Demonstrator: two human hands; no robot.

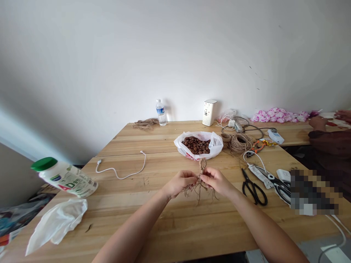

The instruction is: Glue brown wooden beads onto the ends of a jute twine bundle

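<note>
Both my hands meet over the middle of the wooden table, on a piece of knotted jute twine. A braided loop sticks up at its top, and loose frayed ends hang below. My left hand pinches it from the left, thumb against fingers. From the right, my right hand pinches it close by. The fingers partly hide the knot. Just beyond stands an open white plastic bag of small brown nut-like pieces. Black scissors lie to the right of my right hand.
Behind the scissors sit a twine coil, orange-handled pliers and a power strip. A white cable, a green-capped bottle and a crumpled bag lie left. A water bottle stands by the wall. Another person's hand shows far right.
</note>
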